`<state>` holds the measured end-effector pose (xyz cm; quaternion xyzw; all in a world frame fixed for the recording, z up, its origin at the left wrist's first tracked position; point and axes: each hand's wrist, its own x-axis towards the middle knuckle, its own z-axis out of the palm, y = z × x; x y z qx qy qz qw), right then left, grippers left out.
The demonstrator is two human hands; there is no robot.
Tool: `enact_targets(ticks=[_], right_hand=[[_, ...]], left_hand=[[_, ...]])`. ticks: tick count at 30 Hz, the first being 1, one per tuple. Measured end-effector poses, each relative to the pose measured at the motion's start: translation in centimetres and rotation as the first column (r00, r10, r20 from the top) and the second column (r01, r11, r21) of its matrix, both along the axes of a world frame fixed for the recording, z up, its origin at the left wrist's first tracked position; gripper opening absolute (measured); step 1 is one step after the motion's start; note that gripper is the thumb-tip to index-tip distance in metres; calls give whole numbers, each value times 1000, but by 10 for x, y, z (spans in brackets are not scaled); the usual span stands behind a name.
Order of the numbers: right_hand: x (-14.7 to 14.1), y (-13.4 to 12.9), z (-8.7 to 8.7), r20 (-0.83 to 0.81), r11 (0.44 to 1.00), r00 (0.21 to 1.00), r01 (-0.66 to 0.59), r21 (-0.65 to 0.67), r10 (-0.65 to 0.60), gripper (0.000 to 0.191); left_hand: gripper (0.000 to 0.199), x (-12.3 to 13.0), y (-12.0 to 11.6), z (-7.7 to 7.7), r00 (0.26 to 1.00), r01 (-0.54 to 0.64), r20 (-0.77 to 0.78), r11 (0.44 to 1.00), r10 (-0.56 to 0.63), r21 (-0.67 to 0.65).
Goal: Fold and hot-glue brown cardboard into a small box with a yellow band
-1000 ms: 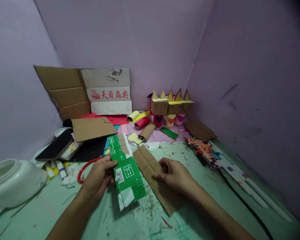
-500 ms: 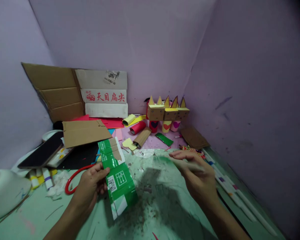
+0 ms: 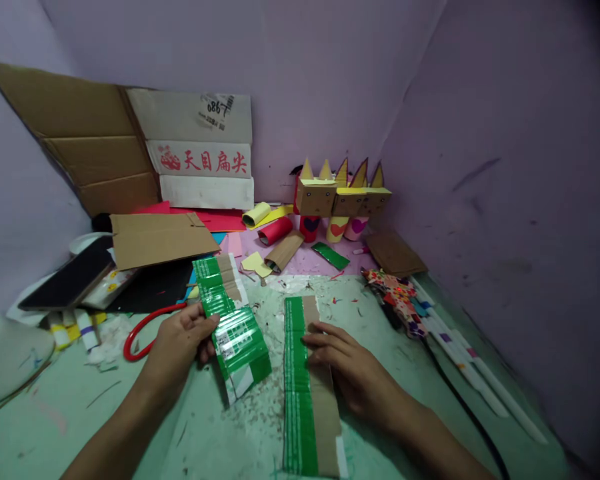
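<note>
Fingers (image 3: 325, 339) on ribbed green-and-brown cardboard strip (image 3: 303, 400), beside glossy, seemingly creased green piece (image 3: 237, 337)

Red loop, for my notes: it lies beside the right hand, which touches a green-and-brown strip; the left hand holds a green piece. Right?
No: the head view shows the red loop beside the left hand, not the right hand. The rest stands.

Beyond my grip, I see three cardboard-headed figures (image 3: 317, 198) standing; right of it, capped markers (image 3: 473, 367) lie.
</note>
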<state>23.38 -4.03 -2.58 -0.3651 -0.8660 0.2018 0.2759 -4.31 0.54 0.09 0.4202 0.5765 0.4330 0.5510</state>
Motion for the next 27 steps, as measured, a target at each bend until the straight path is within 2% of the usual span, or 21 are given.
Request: enact_targets(ticks=[3, 5, 6, 7, 8, 9, 10, 11, 12, 13, 14, 15, 16, 17, 18, 20, 22, 25, 27], right_hand=[[4, -14, 5, 122, 998, 990, 70, -4, -69, 47], [7, -29, 8, 112, 993, 987, 118, 13, -119, 45], [9, -37, 8, 90, 991, 987, 132, 28, -134, 41], [10, -44, 9, 82, 990, 987, 136, 38, -139, 37], [10, -51, 8, 89, 990, 987, 131, 42, -134, 39], [10, -56, 6, 106, 993, 988, 110, 52, -115, 48], [9, -59, 3, 137, 995, 987, 81, 60, -89, 62], [7, -61, 0, 159, 995, 986, 44, 93, -59, 73], [5, -62, -4, 176, 990, 984, 14, 139, -39, 79], [2, -63, -7, 206, 986, 978, 5, 164, -39, 82], [0, -63, -9, 234, 984, 970, 20, 176, -62, 81], [-2, -63, -9, 268, 986, 961, 30, 164, -73, 79], [-4, -64, -9, 290, 987, 952, 57, 152, -100, 76], [-5, -64, -7, 297, 985, 947, 82, 149, -124, 72], [-6, -65, -5, 288, 982, 947, 101, 157, -143, 68], [-7, -65, 0, 234, 973, 957, 129, 193, -173, 60], [-7, -64, 4, 165, 963, 970, 138, 232, -179, 52], [-8, -57, 8, 45, 945, 977, 190, 267, -209, 42], [-9, -52, 10, -8, 947, 977, 208, 245, -213, 39]], left_hand=[[51, 1, 2, -1, 999, -33, -40, 999, 35, 34], [68, 2, 1, 1, 974, -90, -199, 992, 105, 84], [72, 2, -2, 3, 926, -126, -338, 982, 168, 142], [72, 3, -5, 4, 843, -151, -477, 961, 248, 233], [69, 4, -10, 7, 744, -148, -576, 924, 338, 351], [63, 6, -16, 8, 657, -107, -625, 873, 421, 475], [56, 9, -24, 9, 626, -33, -617, 807, 476, 589], [46, 13, -33, 9, 658, 57, -583, 740, 478, 670], [39, 18, -42, 8, 704, 183, -574, 674, 419, 716], [34, 24, -51, 5, 730, 364, -612, 586, 303, 724], [32, 30, -58, 0, 721, 518, -668, 496, 185, 697], [34, 36, -64, -5, 694, 637, -719, 430, 41, 640], [42, 42, -68, -12, 641, 738, -763, 340, -82, 583], [53, 47, -71, -19, 574, 809, -804, 256, -156, 529], [66, 51, -72, -26, 518, 849, -838, 218, -172, 481], [78, 56, -71, -38, 456, 881, -874, 226, -168, 417], [71, 57, -69, -44, 452, 873, -882, 268, -129, 408], [51, 57, -67, -44, 522, 829, -850, 274, -70, 487], [49, 58, -66, -42, 588, 790, -805, 271, -78, 550]])
